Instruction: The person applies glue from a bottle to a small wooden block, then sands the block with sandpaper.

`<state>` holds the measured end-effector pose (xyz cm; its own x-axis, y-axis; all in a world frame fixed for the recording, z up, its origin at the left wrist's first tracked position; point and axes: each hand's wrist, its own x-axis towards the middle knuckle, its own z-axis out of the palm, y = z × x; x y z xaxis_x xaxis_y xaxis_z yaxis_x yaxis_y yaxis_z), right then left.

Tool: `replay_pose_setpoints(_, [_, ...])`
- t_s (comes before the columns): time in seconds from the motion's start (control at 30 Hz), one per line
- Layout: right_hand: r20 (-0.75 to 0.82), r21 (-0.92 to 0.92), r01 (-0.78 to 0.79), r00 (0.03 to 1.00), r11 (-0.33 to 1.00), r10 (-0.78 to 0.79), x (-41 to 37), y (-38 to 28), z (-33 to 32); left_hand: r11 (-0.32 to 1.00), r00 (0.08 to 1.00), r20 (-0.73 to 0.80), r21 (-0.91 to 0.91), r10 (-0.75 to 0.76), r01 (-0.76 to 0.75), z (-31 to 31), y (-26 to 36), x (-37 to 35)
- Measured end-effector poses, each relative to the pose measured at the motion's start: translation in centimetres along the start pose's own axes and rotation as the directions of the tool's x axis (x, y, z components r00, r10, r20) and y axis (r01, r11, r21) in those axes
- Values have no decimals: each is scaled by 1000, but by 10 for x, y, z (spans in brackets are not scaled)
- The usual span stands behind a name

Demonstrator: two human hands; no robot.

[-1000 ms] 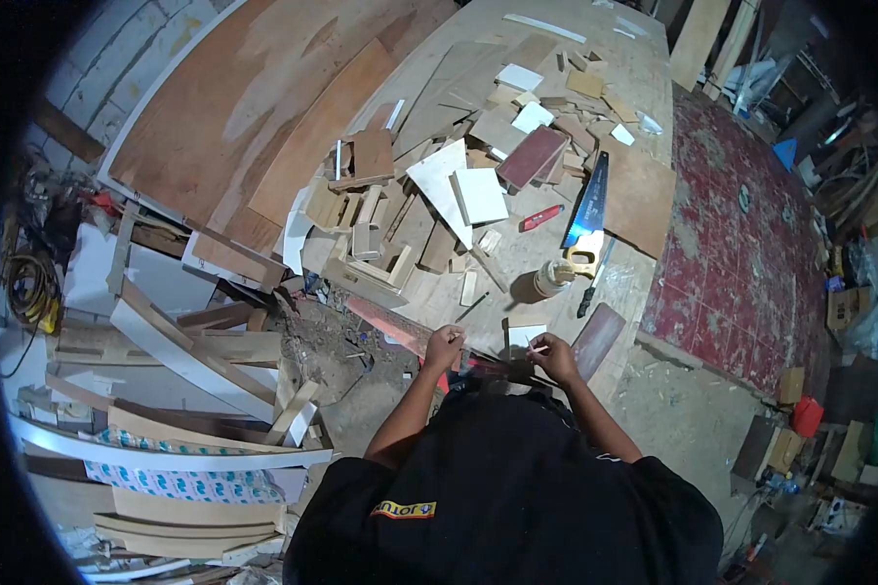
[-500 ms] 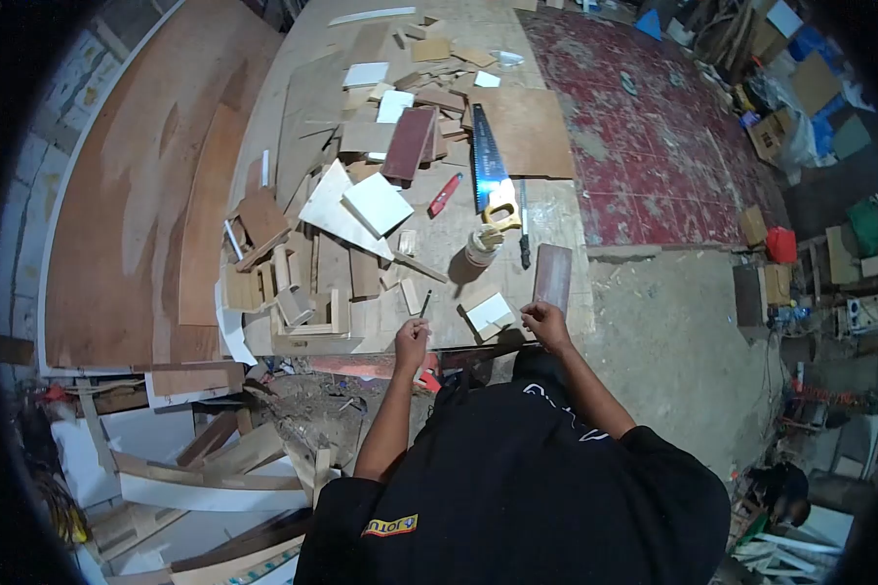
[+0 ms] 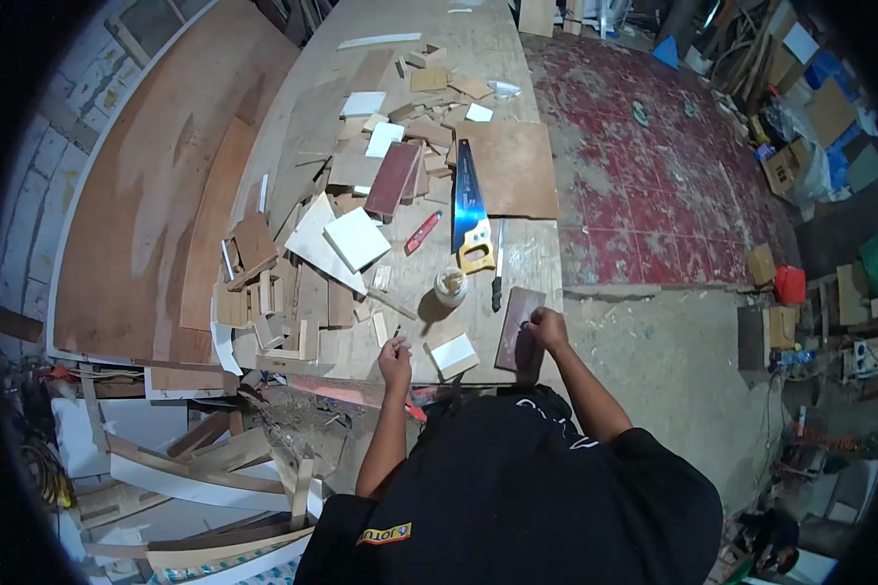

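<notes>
My left hand (image 3: 395, 365) is closed at the near edge of the workbench, around a slim dark pencil (image 3: 397, 332) whose end pokes up past the fingers. Over the right side of a reddish-brown flat board (image 3: 521, 320) is my right hand (image 3: 548, 330), its fingers pinched together; whatever they hold, if anything, is too small to name. Between the hands lies a small wooden block with a white face (image 3: 453, 357). Beyond it stands a jar (image 3: 450, 287) with a pale, lumpy top.
A handsaw (image 3: 469, 210) with a yellow handle lies beside a long dark-handled tool (image 3: 498, 273). A red utility knife (image 3: 422, 233), a white square panel (image 3: 357, 241) and several wood offcuts cover the workbench (image 3: 380, 369). A large plywood sheet (image 3: 146, 195) leans at left.
The camera view has shifted, so the bench sits lower in the picture. My right hand has moved from beside the white-faced block to over the reddish-brown board. My left hand keeps the pencil.
</notes>
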<state>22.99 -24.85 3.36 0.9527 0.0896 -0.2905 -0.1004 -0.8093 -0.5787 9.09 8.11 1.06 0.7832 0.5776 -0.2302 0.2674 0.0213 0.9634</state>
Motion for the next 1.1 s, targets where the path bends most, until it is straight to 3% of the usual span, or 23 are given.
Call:
replay_pose_setpoints(0.07, [119, 11, 147, 982, 989, -147, 31, 8, 4, 990, 990, -24, 31, 136, -135, 25, -6, -2])
replay_pose_setpoints(0.2, [214, 100, 160, 961, 982, -178, 47, -6, -4, 998, 991, -118, 29, 65, -62, 56, 34, -18])
replay_pose_setpoints(0.3, [223, -42, 215, 954, 976, -200, 50, -2, -4, 990, 987, -130, 120, 89, -74, 68, 36, -29])
replay_pose_setpoints(0.43, [287, 1, 216, 935, 976, -207, 55, 14, 0, 989, 977, -188, 127, 99, -76, 96, 54, -60])
replay_pose_setpoints(0.6, [301, -5, 306, 908, 952, -290, 53, 15, -10, 985, 987, -138, 167, 76, -52, 122, 41, -94])
replay_pose_setpoints(0.7, [313, 36, 258, 915, 966, -256, 58, 24, 3, 985, 995, -66, 159, 79, -68, 136, 21, -102])
replay_pose_setpoints(0.87, [280, 28, 310, 910, 950, -305, 48, 17, -14, 976, 998, 46, 210, 45, -54, 159, 31, -116])
replay_pose_setpoints(0.9, [259, 49, 322, 910, 945, -324, 45, 18, -18, 972, 992, 23, 199, 123, -126, 164, 35, -119])
replay_pose_setpoints(1.03, [251, 46, 355, 901, 934, -354, 29, 24, -37, 947, 987, 13, 280, 160, -157, 159, 39, -135])
replay_pose_setpoints(1.1, [329, -32, 379, 878, 925, -349, 20, 30, -47, 960, 985, -34, 231, 169, -157, 156, 32, -146])
